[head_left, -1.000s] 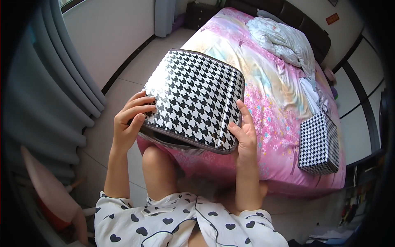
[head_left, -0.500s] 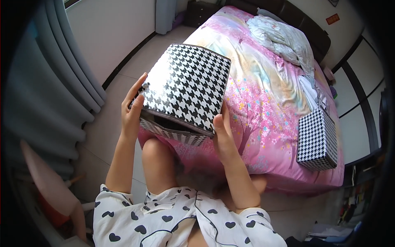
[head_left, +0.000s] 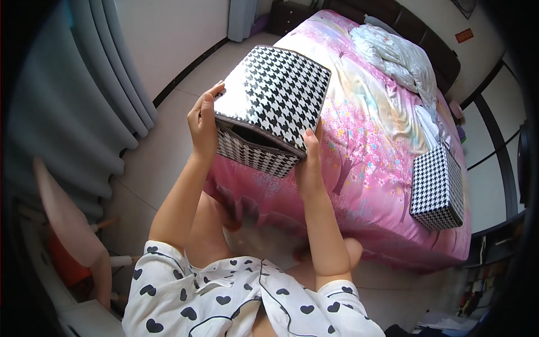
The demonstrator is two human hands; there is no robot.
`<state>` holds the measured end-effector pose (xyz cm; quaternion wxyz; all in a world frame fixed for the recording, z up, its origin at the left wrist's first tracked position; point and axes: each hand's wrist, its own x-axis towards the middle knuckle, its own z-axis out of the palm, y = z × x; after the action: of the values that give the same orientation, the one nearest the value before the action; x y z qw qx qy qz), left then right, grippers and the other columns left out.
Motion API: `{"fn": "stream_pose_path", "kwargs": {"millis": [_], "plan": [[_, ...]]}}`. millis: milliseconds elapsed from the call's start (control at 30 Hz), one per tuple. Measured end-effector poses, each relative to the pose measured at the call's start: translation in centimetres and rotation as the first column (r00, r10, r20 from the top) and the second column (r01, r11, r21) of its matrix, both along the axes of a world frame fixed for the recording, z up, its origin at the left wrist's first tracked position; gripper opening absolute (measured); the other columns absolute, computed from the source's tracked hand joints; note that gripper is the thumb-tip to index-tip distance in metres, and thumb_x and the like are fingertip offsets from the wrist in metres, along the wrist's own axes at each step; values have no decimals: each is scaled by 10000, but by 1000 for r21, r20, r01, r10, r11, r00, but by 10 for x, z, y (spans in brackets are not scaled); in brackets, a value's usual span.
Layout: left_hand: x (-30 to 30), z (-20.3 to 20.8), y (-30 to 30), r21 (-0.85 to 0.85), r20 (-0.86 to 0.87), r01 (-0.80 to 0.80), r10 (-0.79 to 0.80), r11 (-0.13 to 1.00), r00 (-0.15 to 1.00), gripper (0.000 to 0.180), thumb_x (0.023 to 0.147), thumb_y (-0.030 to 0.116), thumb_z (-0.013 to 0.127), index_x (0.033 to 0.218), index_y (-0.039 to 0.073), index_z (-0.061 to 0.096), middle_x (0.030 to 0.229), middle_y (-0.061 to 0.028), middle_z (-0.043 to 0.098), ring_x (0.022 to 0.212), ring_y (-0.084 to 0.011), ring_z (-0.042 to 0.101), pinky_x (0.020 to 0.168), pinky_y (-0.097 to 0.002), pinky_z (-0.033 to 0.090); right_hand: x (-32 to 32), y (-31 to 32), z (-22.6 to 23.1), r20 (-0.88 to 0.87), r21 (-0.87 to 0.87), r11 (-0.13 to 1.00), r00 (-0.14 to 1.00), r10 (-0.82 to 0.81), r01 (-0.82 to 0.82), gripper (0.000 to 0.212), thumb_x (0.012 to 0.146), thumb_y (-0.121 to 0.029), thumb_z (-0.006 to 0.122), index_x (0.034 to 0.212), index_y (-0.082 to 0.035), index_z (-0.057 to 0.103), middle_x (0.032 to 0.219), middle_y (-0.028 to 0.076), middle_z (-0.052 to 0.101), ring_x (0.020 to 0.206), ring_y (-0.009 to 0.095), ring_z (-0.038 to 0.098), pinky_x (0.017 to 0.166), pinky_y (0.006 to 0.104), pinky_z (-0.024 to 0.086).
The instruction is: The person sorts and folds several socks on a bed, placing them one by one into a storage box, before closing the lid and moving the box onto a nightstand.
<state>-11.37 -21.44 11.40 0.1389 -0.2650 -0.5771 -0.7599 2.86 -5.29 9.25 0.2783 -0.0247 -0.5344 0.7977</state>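
Note:
In front of me I hold up a storage box [head_left: 275,92] with a shiny black-and-white houndstooth pattern. Its lid has a dark trimmed edge, and a dark gap shows between lid and near wall. My left hand [head_left: 206,121] grips the near left corner, thumb on top. At the near right corner my right hand [head_left: 310,160] is closed on the box, thumb against the lid's edge. The fingers under and behind the box are partly hidden. A second houndstooth box [head_left: 432,188] sits on the right side of the bed, away from both hands.
The bed [head_left: 365,208] has a pink flowered sheet, with a crumpled pale quilt [head_left: 393,59] near the dark headboard. Grey curtains [head_left: 73,112] hang at the left. A pink chair-like thing [head_left: 70,222] stands at lower left, and shelves with small items [head_left: 483,275] at lower right.
Both hands have lifted the box a little up and to the right in view. More of its near wall now shows below the lid. My legs have shifted too.

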Motion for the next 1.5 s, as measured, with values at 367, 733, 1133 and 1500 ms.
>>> {"fn": "stream_pose_path", "kwargs": {"millis": [367, 733, 1133, 1500], "plan": [[-13, -9, -4, -47, -31, 72, -74, 996, 997, 521, 1036, 415, 408, 1202, -19, 644, 1181, -95, 629, 1100, -167, 556, 1008, -288, 391, -6, -14, 7, 37, -41, 997, 997, -70, 71, 606, 943, -497, 454, 1390, -88, 436, 1309, 87, 560, 1201, 224, 528, 1016, 386, 410], [-14, -13, -10, 160, 195, 408, -434, 899, 879, 602, 963, 361, 516, 1406, -43, 467, 1287, -136, 601, 1155, -165, 571, 997, -286, 425, 0, -25, 23, 124, -107, 989, 988, -92, 106, 608, 945, -464, 452, 1393, -54, 418, 1316, 126, 571, 1183, 265, 569, 981, 413, 467], [-59, 33, 46, 97, 311, 492, -496, 865, 811, 602, 958, 380, 473, 1397, -32, 480, 1269, -120, 607, 1117, -171, 594, 975, -288, 449, -48, 53, 35, 39, -203, 978, 998, 58, -49, 441, 960, -384, 461, 1268, -77, 534, 1225, 99, 627, 1095, 224, 622, 952, 407, 493], [-89, 16, 79, 176, 405, 508, -532, 843, 744, 871, 844, 410, 516, 1517, -60, 226, 1509, -261, 367, 1381, -337, 419, 1131, -451, 351, -58, 95, 46, 489, -371, 911, 796, 358, -182, 829, 863, -453, 584, 1484, 12, 293, 1426, 171, 482, 1276, 296, 523, 1093, 423, 418]]}}
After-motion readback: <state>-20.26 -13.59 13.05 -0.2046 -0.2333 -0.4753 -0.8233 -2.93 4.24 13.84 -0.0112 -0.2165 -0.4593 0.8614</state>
